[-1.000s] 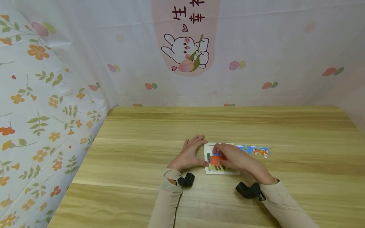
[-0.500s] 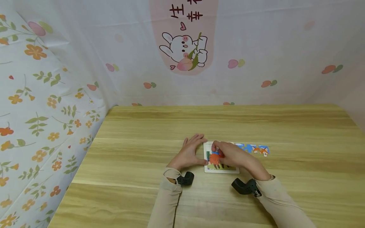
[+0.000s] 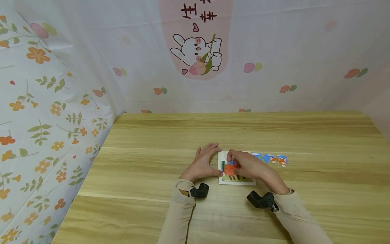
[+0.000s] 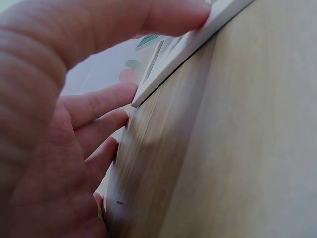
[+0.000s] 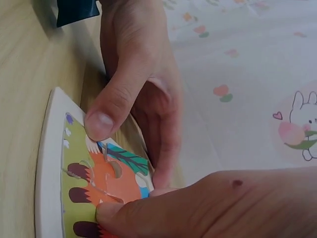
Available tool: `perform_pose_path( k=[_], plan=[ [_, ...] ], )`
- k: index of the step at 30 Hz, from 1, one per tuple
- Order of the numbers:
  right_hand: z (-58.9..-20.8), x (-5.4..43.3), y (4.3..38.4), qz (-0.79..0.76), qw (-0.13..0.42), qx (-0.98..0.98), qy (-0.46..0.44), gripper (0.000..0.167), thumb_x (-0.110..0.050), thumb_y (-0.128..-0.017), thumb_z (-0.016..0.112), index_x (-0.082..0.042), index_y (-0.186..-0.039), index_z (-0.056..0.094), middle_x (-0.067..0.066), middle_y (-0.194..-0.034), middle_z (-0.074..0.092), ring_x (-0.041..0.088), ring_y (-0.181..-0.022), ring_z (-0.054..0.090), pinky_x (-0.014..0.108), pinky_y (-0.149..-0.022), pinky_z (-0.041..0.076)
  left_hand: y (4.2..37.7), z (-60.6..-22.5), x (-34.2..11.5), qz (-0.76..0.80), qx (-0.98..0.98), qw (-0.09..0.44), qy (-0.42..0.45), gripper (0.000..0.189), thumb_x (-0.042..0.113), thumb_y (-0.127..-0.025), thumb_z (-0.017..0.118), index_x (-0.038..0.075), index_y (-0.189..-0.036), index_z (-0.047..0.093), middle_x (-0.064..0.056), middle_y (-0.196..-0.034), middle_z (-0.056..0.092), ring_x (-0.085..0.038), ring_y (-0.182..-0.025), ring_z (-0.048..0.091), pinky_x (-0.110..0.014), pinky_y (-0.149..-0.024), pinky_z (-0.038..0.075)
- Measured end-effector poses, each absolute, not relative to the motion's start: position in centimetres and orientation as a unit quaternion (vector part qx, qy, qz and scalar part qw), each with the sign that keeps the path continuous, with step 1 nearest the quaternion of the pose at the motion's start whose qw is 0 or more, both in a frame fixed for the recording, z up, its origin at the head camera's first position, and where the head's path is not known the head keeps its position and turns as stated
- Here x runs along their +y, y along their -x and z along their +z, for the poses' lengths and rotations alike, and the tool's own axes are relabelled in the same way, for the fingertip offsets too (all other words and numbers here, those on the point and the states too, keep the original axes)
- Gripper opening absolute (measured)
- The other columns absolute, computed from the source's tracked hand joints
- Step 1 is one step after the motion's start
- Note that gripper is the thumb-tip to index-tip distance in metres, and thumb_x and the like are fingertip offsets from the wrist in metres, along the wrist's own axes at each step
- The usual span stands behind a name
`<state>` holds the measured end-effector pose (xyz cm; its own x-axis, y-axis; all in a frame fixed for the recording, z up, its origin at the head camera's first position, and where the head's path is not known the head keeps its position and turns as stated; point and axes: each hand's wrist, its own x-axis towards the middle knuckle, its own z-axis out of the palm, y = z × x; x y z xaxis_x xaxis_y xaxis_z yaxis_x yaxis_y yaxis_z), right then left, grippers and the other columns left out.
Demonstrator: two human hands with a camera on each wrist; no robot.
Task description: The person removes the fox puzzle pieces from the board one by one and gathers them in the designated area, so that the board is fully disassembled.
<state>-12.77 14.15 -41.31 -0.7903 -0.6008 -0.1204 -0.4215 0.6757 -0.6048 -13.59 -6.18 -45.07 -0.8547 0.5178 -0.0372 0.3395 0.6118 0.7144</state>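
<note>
A fox jigsaw puzzle in a white tray [image 3: 237, 184] lies on the table between the hands. My left hand [image 3: 202, 165] braces the tray's left side, fingers extended to its upper corner. In the left wrist view the thumb [image 4: 183, 17] presses on the tray's rim. Over the picture, my right hand [image 3: 251, 166] pinches an orange puzzle piece [image 5: 124, 181] between thumb and bent index finger. Seams with raised edges show around that piece in the right wrist view. The right hand hides the tray's upper right part from the head camera.
Several loose puzzle pieces [image 3: 275, 160], blue and with the fox's head, lie just right of the tray. The wooden table [image 3: 146, 135] ends at a patterned cloth [image 3: 131, 88] behind and at the left. A black wrist camera [image 3: 262, 200] sits on each wrist.
The right wrist and forearm have shifted slightly left, while the fingertips stay at nearly the same spot on the puzzle. The left hand holds its place. The head view has tilted a little.
</note>
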Motion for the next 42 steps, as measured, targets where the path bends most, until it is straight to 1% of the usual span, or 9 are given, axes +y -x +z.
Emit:
perform_pose_path(
  k=[4,9,13,18,31,38,42],
  plan=[
    [-41.1,13.8,12.5,-0.272,0.146,0.910,0.277,0.033,0.009,-0.072,0.067,-0.008,-0.091,0.048,0.001,-0.066,0.042,0.013,-0.057,0.038,0.025,-0.051,0.032,13.5,-45.0,-6.1,0.376,0.887,0.119,-0.240,0.074,0.021,-0.067,0.081,0.010,-0.133,0.047,-0.004,-0.150,0.028,-0.019,-0.140,0.012,-0.048,-0.110,-0.001],
    [-40.8,13.2,12.1,-0.248,0.122,0.922,0.270,0.032,0.011,-0.071,0.068,-0.009,-0.088,0.048,0.001,-0.069,0.043,0.015,-0.059,0.039,0.026,-0.051,0.032,13.5,-45.0,-6.1,0.378,0.887,0.118,-0.238,0.074,0.020,-0.067,0.081,0.010,-0.133,0.048,-0.004,-0.150,0.028,-0.018,-0.140,0.012,-0.048,-0.110,-0.001],
    [-40.8,13.0,12.1,-0.235,0.104,0.928,0.271,0.032,0.008,-0.071,0.072,-0.010,-0.084,0.049,-0.001,-0.067,0.044,0.014,-0.059,0.041,0.026,-0.052,0.033,13.6,-44.9,-6.0,0.378,0.888,0.121,-0.233,0.074,0.019,-0.067,0.080,0.011,-0.133,0.048,-0.003,-0.150,0.028,-0.017,-0.140,0.012,-0.046,-0.110,-0.002],
    [-40.7,12.9,12.2,-0.215,0.086,0.931,0.284,0.029,0.004,-0.072,0.073,-0.011,-0.082,0.049,-0.003,-0.063,0.044,0.013,-0.057,0.041,0.025,-0.050,0.033,13.7,-44.8,-6.0,0.385,0.885,0.124,-0.231,0.074,0.019,-0.067,0.081,0.010,-0.133,0.048,-0.003,-0.150,0.028,-0.018,-0.140,0.012,-0.045,-0.110,-0.003],
    [-41.0,13.4,12.5,-0.236,0.101,0.923,0.288,0.026,0.008,-0.071,0.066,-0.009,-0.084,0.051,-0.004,-0.064,0.043,0.012,-0.056,0.040,0.024,-0.050,0.033,13.5,-44.9,-6.0,0.388,0.883,0.126,-0.233,0.075,0.019,-0.066,0.082,0.008,-0.133,0.048,-0.004,-0.150,0.028,-0.019,-0.140,0.012,-0.045,-0.110,-0.003],
    [-41.3,13.8,12.7,-0.238,0.101,0.922,0.288,0.024,0.003,-0.072,0.069,-0.008,-0.086,0.053,-0.005,-0.064,0.044,0.010,-0.054,0.040,0.024,-0.049,0.034,13.6,-45.0,-6.0,0.383,0.885,0.127,-0.234,0.075,0.020,-0.068,0.082,0.009,-0.133,0.048,-0.004,-0.150,0.027,-0.019,-0.140,0.012,-0.046,-0.110,-0.003],
    [-41.2,14.0,12.8,-0.248,0.096,0.918,0.294,0.024,-0.001,-0.072,0.071,-0.008,-0.087,0.052,-0.004,-0.065,0.046,0.009,-0.054,0.040,0.024,-0.049,0.035,13.6,-45.0,-6.1,0.381,0.886,0.124,-0.231,0.075,0.020,-0.066,0.083,0.010,-0.132,0.048,-0.004,-0.150,0.028,-0.019,-0.140,0.012,-0.046,-0.110,-0.003]
  ],
)
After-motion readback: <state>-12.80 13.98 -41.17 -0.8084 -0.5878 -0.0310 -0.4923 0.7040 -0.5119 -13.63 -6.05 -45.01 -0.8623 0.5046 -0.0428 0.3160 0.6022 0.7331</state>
